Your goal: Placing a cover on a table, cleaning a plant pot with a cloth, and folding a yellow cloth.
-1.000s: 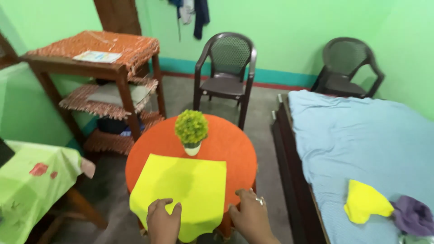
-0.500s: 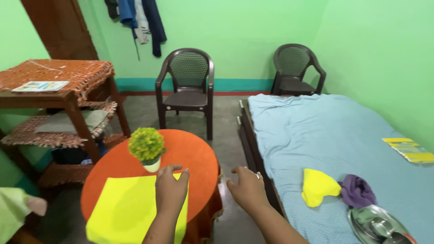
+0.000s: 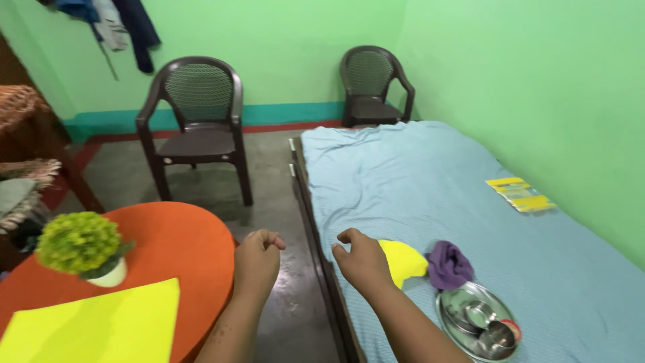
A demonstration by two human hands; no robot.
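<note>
My left hand [image 3: 256,261] hangs in the air over the floor beside the round orange table [image 3: 181,242], fingers loosely curled and holding nothing. My right hand [image 3: 363,261] hovers at the near edge of the bed [image 3: 430,181], fingers bent and apart, just left of a yellow cloth [image 3: 403,261]. A purple cloth [image 3: 449,265] lies bunched right of the yellow one. On the table rest a flat yellow cloth [image 3: 101,326] and a small potted green plant [image 3: 84,247].
A steel plate with small bowls [image 3: 478,321] sits on the bed near the purple cloth. A yellow booklet [image 3: 519,193] lies by the green wall. Two dark plastic chairs [image 3: 198,124] [image 3: 371,87] stand on the grey floor. A wooden shelf [image 3: 27,154] is at left.
The view has swung right, from the table toward the bed. Both hands left the yellow cloth on the table; my right hand now reaches the bed's edge by the other yellow cloth.
</note>
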